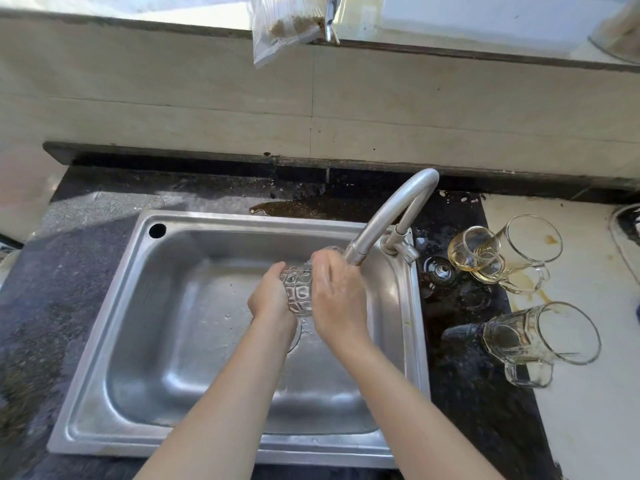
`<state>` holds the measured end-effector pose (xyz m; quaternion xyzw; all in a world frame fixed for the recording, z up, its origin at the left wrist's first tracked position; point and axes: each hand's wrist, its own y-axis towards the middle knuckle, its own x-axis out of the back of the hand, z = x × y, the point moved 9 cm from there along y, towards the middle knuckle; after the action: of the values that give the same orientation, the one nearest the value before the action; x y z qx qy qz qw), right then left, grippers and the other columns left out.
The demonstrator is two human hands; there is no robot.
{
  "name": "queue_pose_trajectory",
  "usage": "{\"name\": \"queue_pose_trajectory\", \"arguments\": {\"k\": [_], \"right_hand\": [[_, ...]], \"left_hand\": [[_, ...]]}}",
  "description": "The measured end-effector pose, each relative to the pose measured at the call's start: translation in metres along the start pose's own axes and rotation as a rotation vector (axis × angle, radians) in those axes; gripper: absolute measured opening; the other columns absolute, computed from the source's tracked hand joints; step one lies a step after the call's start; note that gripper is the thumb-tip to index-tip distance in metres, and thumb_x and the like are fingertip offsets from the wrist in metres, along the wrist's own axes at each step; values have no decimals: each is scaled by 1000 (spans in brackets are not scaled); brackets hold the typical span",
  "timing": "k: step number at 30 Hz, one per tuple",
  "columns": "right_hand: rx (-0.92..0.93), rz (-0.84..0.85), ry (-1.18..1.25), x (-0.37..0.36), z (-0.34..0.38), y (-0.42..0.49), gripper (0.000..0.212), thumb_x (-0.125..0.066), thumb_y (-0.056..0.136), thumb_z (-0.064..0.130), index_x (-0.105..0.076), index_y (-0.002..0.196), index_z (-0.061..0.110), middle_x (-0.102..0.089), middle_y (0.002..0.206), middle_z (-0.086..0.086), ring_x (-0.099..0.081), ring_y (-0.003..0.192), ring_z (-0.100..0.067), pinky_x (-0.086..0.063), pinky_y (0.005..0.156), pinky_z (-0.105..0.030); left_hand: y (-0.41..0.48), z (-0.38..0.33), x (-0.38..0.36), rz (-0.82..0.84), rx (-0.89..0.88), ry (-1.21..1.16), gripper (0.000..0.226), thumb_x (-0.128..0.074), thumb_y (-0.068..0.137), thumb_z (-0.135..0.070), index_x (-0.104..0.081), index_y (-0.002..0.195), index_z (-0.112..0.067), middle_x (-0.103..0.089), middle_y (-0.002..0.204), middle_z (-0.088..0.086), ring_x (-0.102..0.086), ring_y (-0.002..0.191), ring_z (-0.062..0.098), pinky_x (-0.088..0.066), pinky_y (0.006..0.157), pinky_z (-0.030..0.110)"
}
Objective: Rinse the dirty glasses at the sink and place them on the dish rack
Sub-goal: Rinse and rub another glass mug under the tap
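A patterned clear glass (298, 289) is held over the steel sink (145, 306), just under the spout of the curved tap (388, 216). My left hand (272, 297) grips its left side. My right hand (337, 299) wraps its right side and covers the rim. Right of the sink stand dirty glasses: a small glass (472, 249) with yellowish liquid, a tall mug (531, 247) behind it, and a large handled mug (540, 336) with brownish residue. No dish rack is in view.
A brown spill (294, 207) lies on the dark counter behind the sink. Stains mark the pale counter (588, 393) at right. A plastic bag (280, 32) hangs over the ledge above the tiled wall.
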<state>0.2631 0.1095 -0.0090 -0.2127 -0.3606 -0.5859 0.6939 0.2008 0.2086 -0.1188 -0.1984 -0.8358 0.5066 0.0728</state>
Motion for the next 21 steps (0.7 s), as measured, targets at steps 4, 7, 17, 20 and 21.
{"name": "queue_pose_trajectory", "arguments": {"k": [4,7,17,20,21], "right_hand": [[-378,224,496,-10,-29,8,33,-43,94,30,-70,85,13,-68,82,-2,-59,76,-16,-44,68,-30],[-469,236,746,-7,-30,8,13,-62,87,27,-70,83,19,-70,77,10,-59,68,2,-44,69,-20],[-483,58,920,-5,-49,-6,21,-41,96,31,-62,100,27,-64,96,10,-58,95,-4,-47,85,-19],[-609,104,912,-20,-68,-11,23,-53,87,36,-61,107,27,-68,107,6,-62,103,-7,-50,94,-29],[-657,113,921,-22,-73,-14,35,-55,84,39,-58,115,23,-66,116,0,-61,109,-14,-49,98,-36]], "left_hand": [[6,12,-5,66,47,40,12,-69,81,-17,-62,85,-8,-67,74,8,-66,54,22,-57,63,35],[0,20,-16,160,136,53,19,-63,85,-17,-65,97,-3,-70,82,12,-69,68,27,-59,68,38],[-10,44,-26,313,308,256,19,-57,87,-12,-63,70,-7,-65,56,5,-64,41,18,-56,43,27],[9,32,-14,217,150,200,11,-64,80,-10,-68,90,-6,-69,80,10,-69,64,23,-59,65,35],[14,25,-9,166,67,170,11,-68,80,-12,-67,90,-6,-69,81,11,-68,67,25,-58,70,37]]}}
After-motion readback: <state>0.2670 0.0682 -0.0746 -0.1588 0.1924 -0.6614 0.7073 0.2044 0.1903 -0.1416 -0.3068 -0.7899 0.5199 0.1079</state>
